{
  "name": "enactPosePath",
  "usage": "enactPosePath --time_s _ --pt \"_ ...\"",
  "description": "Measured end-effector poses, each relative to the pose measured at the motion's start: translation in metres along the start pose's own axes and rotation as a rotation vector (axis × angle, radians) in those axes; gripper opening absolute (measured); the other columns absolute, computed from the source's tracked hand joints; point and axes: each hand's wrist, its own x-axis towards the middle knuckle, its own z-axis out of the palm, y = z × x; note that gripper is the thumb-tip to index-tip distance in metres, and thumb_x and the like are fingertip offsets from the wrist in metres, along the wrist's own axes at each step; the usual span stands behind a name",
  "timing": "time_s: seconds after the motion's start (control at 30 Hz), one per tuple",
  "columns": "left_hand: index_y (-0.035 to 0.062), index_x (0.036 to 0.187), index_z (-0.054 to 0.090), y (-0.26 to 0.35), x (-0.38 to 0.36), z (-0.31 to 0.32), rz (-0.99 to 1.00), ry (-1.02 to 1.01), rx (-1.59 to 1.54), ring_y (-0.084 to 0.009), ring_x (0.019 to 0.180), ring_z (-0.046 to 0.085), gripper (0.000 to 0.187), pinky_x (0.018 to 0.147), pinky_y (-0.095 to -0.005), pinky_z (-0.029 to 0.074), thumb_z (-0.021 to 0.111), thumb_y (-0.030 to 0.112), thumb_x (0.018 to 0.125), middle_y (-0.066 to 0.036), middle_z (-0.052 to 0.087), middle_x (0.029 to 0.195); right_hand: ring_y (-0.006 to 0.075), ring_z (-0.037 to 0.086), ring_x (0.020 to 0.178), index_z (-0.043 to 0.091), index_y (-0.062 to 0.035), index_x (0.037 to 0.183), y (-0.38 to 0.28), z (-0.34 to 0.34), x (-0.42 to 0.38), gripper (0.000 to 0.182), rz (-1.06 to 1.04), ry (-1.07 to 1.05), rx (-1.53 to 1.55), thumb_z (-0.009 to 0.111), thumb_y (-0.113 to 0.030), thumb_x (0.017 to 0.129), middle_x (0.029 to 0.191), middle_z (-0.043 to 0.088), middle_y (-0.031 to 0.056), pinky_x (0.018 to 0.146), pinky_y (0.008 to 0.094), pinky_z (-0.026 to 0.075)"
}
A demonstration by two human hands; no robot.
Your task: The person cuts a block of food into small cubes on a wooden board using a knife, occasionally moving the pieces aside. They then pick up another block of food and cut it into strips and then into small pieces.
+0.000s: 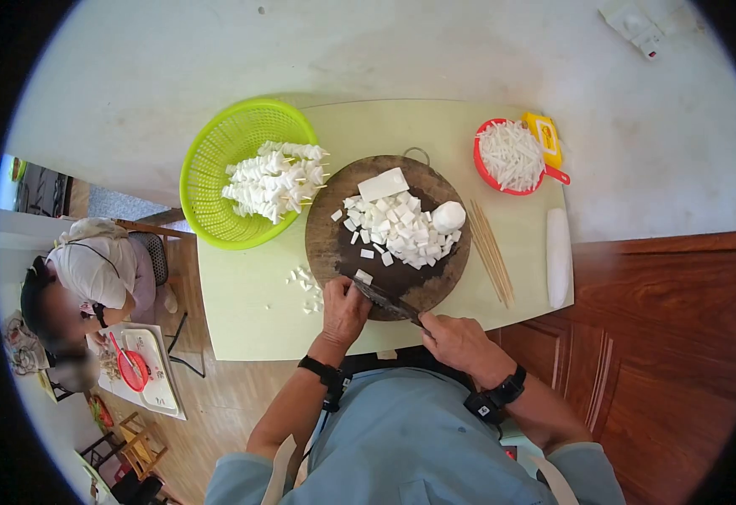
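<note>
My right hand (460, 343) grips the handle of a dark-bladed kitchen knife (391, 303), which lies slanted over the near edge of the round wooden chopping board (326, 244). By the blade's far end is my left hand (345, 311), its fingers curled in; whatever they hold is hidden. Just beyond them rests a small white slab (364, 276). A heap of white radish cubes (406, 231) covers the board's middle. Behind the heap lies a larger white block (383, 184), and at its right a rounded radish end piece (449, 217).
A green basket (204, 181) at left holds white skewered pieces (273, 181). Small scraps (306, 286) lie nearby. Rightward are bamboo skewers (491, 252), a whole white radish (559, 257), a red strainer (480, 164) of white strips and a yellow packet (544, 139). Another person (98, 265) sits at left.
</note>
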Motion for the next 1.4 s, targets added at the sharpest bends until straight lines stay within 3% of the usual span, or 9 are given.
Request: enactPosePath --time_s 0.1,0.17,0.3,0.6,0.9,0.97,1.2,1.27,1.4 --pt "0.0068 0.108 0.062 0.000 -0.001 0.000 -0.001 0.011 -0.019 -0.0366 0.098 0.052 0.036 0.086 -0.0468 0.044 0.075 0.007 0.074 -0.016 0.053 0.107 0.0384 0.068 0.068 0.049 -0.0079 0.101 -0.003 -0.001 0.002 0.018 0.018 -0.030 -0.014 0.058 -0.023 0.095 0.076 0.066 0.0157 0.057 0.0507 0.053" --pt "0.0069 0.120 0.062 0.000 0.000 0.000 0.022 0.024 -0.020 -0.0364 0.095 0.051 0.049 0.084 -0.0464 0.043 0.073 0.003 0.073 -0.016 0.053 0.105 0.0390 0.067 0.068 0.049 -0.0079 0.101 -0.005 0.000 0.006 0.018 0.035 -0.045 -0.019 0.058 -0.023 0.095 0.076 0.066 0.0162 0.057 0.0514 0.053" --pt "0.0060 0.119 0.062 -0.001 -0.002 0.003 0.019 0.024 -0.009 -0.0368 0.096 0.051 0.046 0.085 -0.0469 0.042 0.073 0.004 0.074 -0.017 0.052 0.105 0.0407 0.067 0.070 0.049 -0.0074 0.100 -0.001 0.006 0.027 0.018 0.096 -0.130 -0.054 0.058 -0.022 0.095 0.076 0.066 0.0182 0.058 0.0528 0.052" --pt "0.0040 0.115 0.061 0.003 -0.003 -0.001 0.032 0.054 -0.005 -0.0373 0.094 0.052 0.040 0.081 -0.0469 0.045 0.072 0.002 0.076 -0.019 0.053 0.104 0.0389 0.067 0.071 0.050 -0.0073 0.102 0.005 0.003 0.029 0.019 0.036 0.060 0.044 0.059 -0.023 0.094 0.078 0.067 0.0168 0.060 0.0508 0.052" --pt "0.0049 0.111 0.061 -0.001 -0.004 -0.001 0.022 0.007 -0.015 -0.0368 0.096 0.052 0.040 0.083 -0.0460 0.045 0.075 0.007 0.074 -0.018 0.052 0.108 0.0370 0.067 0.067 0.050 -0.0084 0.101 -0.007 0.006 0.002 0.018 0.010 0.000 -0.008 0.058 -0.023 0.095 0.076 0.066 0.0146 0.057 0.0491 0.053" --pt "0.0080 0.122 0.062 -0.005 -0.007 0.000 -0.019 -0.046 -0.072 -0.0376 0.102 0.051 0.053 0.086 -0.0464 0.045 0.075 0.000 0.071 -0.019 0.053 0.111 0.0372 0.067 0.067 0.049 -0.0080 0.101 -0.009 0.003 0.004 0.018 0.015 -0.016 -0.012 0.058 -0.023 0.095 0.075 0.066 0.0151 0.057 0.0495 0.053" --pt "0.0075 0.120 0.062 -0.006 -0.006 0.003 0.019 0.000 -0.054 -0.0377 0.099 0.051 0.049 0.085 -0.0465 0.044 0.074 0.002 0.072 -0.018 0.052 0.109 0.0399 0.067 0.068 0.049 -0.0059 0.099 -0.003 0.011 0.031 0.018 0.062 -0.119 -0.040 0.057 -0.022 0.095 0.073 0.066 0.0173 0.058 0.0521 0.052" --pt "0.0057 0.107 0.063 -0.002 -0.004 -0.001 0.011 -0.023 0.054 -0.0375 0.096 0.052 0.033 0.080 -0.0477 0.043 0.073 0.009 0.076 -0.018 0.053 0.105 0.0401 0.067 0.069 0.050 -0.0059 0.101 -0.001 0.009 0.037 0.018 0.065 -0.101 -0.012 0.057 -0.022 0.095 0.073 0.066 0.0172 0.059 0.0523 0.052" --pt "0.0086 0.114 0.061 0.009 -0.003 -0.007 -0.006 -0.014 0.148 -0.0378 0.098 0.051 0.041 0.081 -0.0481 0.042 0.072 0.004 0.075 -0.018 0.052 0.107 0.0392 0.067 0.071 0.054 -0.0072 0.106 0.012 0.004 0.040 0.020 0.019 -0.033 0.022 0.059 -0.023 0.094 0.076 0.067 0.0160 0.060 0.0515 0.052"
